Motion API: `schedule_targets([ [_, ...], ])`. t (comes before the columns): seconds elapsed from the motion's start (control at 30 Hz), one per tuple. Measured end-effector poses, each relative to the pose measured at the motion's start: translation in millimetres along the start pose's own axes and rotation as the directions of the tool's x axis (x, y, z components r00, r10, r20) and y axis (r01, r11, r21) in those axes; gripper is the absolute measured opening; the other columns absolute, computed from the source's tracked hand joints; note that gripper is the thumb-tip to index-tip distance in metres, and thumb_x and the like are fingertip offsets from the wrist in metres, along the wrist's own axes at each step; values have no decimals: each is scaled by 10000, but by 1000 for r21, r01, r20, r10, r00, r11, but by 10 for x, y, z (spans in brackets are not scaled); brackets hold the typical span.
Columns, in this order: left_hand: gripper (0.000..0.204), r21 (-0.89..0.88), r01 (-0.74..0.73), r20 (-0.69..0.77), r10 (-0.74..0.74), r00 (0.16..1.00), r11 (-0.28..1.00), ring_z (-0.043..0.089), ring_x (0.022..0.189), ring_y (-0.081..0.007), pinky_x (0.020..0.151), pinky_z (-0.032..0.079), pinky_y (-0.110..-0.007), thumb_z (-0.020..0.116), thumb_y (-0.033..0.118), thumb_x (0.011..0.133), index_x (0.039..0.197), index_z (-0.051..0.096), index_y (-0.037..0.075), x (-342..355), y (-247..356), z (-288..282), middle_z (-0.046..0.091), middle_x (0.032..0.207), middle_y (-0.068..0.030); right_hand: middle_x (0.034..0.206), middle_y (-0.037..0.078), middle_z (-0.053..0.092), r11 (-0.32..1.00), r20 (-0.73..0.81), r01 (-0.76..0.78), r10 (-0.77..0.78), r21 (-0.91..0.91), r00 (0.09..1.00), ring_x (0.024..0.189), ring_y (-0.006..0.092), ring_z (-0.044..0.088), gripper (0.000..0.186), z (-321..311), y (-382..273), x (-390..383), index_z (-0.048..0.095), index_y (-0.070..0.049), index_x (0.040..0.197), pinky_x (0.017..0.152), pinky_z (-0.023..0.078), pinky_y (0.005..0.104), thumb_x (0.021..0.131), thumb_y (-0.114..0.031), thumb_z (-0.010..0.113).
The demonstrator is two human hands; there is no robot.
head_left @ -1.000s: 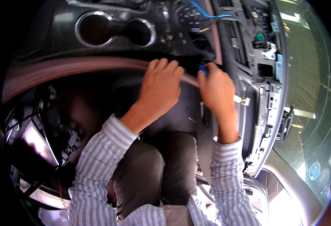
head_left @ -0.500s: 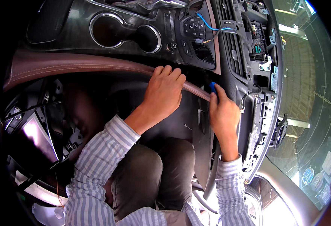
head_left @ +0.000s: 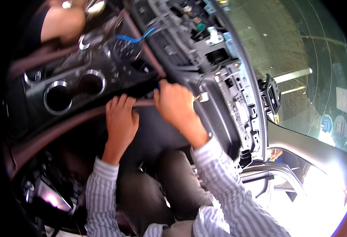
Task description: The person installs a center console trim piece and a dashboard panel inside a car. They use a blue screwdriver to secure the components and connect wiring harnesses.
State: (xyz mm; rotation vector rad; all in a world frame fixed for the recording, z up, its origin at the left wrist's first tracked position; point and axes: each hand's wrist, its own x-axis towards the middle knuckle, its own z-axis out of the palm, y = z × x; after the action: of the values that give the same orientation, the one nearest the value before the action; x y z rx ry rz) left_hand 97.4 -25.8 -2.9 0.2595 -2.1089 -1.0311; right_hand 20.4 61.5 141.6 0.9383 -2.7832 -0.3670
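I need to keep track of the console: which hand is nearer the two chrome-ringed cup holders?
Left. The left hand rests on the brown trim strip just right of the cup holders. The right hand grips the strip farther right, by the stripped dashboard.

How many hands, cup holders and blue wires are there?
Hands: 2, the left hand and the right hand, both on the brown trim strip
Cup holders: 2
Blue wires: 1
Total: 5
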Motion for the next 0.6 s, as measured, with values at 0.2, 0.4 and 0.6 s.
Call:
schedule_targets([
  [0.2, 339, 76, 12, 76, -18, 997, 997, 553, 1075, -357, 1031, 398, -462, 617, -18, 787, 1124, 627, 16, -105, -36, -75, 605, 1086, -145, 1030, 208, 702, 741, -174, 202, -116, 640, 978, 795, 394, 689, 502, -159, 382, -1321, 541, -77, 1420, 678, 554, 434, 948, -176, 677],
  [0.4, 356, 62, 37, 173, -47, 984, 997, 558, 1103, -346, 1035, 394, -440, 604, -20, 819, 1169, 637, 37, -64, 199, 31, 614, 1132, -143, 1136, 175, 711, 477, 328, -425, 276, 769, 903, 975, 259, 723, 488, 825, 1051, -2914, 545, -55, 1422, 841, 560, 350, 969, -168, 686],
  [0.6, 288, 12, 180, 155, -179, 972, 984, 618, 1127, -318, 989, 464, -393, 567, 27, 947, 1226, 638, 16, 47, 14, -256, 656, 1199, -142, 1106, 128, 712, -188, 823, -803, 54, 565, 566, 976, 213, 701, 445, 2750, 1170, -2837, 572, -56, 1381, 847, 556, 335, 977, -204, 684],
])
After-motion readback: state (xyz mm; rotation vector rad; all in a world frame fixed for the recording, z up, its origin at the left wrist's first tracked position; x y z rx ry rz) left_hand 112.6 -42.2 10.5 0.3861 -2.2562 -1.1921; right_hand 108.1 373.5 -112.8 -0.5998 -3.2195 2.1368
